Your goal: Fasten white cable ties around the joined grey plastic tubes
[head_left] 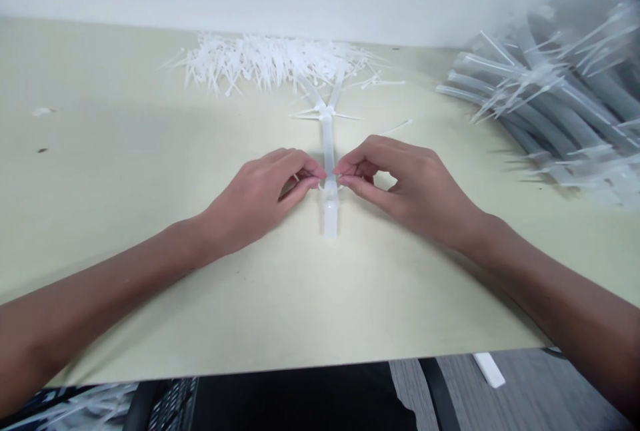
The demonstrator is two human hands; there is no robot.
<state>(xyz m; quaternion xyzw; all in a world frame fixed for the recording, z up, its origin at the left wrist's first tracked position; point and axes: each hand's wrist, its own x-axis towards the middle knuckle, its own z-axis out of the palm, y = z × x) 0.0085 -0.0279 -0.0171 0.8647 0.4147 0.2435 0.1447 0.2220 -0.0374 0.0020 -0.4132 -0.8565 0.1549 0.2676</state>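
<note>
A translucent Y-shaped tube [328,141] lies on the table, its two branches pointing away from me. Thin white cable ties stick out on both sides of its junction [327,112]. On the left of the stem, my left hand [265,194] is closed in a pinch, thumb against forefinger. Opposite it, my right hand [417,184] pinches too, close against the tube. Between the fingertips a thin white cable tie [321,186] curves around the stem; its ends are largely covered by my fingers. Below them the stem ends in a wider sleeve [331,218].
Loose white cable ties [260,61] lie heaped at the table's back edge by the wall. One single tie [399,128] lies apart from them. Grey-looking tubes with ties [550,84] are stacked on the right. The table's front edge [280,372] is near my body.
</note>
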